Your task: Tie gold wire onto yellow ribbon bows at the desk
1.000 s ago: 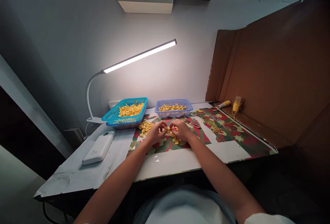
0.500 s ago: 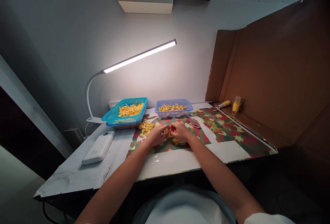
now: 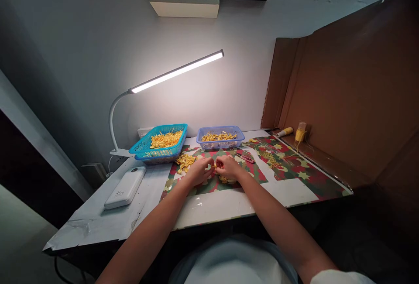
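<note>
Near the middle of the table, my left hand (image 3: 200, 170) and my right hand (image 3: 228, 167) meet at the fingertips, both pinched on a small yellow piece (image 3: 215, 167). Its exact shape is too small to tell. Beside my left hand lies a loose pile of yellow pieces (image 3: 185, 162). A few more yellow pieces (image 3: 224, 179) sit just below my right hand, partly hidden by it. Behind my hands stand a blue basket (image 3: 139, 146) and a purple basket (image 3: 221, 144), each holding many yellow pieces.
Pink snips (image 3: 245, 158) and tangled yellow thread (image 3: 270, 160) lie right of my hands. A white power bank (image 3: 126, 189) is at the left, near the lamp (image 3: 111, 122). Two yellow thread spools (image 3: 300, 132) stand or lie by the brown cardboard (image 3: 343, 87).
My fingertips have shifted slightly around the small yellow piece, which shows a little differently between them. Both arms stay almost in place.
</note>
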Available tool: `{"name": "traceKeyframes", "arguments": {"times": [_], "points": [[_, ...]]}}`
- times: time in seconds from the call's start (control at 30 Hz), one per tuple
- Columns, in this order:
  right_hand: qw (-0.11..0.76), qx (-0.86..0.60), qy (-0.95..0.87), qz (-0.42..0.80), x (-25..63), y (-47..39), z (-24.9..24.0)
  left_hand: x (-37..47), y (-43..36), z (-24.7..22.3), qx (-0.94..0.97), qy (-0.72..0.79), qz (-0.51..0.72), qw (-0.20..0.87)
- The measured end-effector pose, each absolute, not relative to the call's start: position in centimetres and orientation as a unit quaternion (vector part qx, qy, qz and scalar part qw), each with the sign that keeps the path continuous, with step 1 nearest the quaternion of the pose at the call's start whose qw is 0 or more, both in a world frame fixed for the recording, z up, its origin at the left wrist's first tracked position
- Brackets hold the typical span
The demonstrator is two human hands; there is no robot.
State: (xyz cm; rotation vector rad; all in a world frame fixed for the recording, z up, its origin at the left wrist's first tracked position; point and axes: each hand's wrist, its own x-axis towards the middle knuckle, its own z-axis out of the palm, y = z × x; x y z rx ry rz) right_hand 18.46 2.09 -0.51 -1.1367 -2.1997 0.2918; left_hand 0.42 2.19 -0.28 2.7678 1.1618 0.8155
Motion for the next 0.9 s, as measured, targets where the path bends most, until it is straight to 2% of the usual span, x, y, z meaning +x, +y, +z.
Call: {"name": "traceKeyframes", "arguments": {"times": [0.33,0.6,0.8,0.9], "points": [[0.295,-0.451,-0.837,0.092,18.5,2.0,-0.6,0.3,3.1,-0.9,0.87,0.406,0.265,0.093],[0.306,-0.445,-0.831,0.133,18.1,2.7,-0.6,-0.2,3.3,-0.4,0.845,0.386,0.29,0.229],[0.32,-0.436,-0.827,0.152,18.1,2.6,-0.4,-0.4,3.9,-0.7,0.836,0.382,0.302,0.254],[0.34,-0.44,-0.816,0.157,18.5,2.5,-0.2,-1.0,4.2,-0.4,0.83,0.394,0.323,0.227]]}}
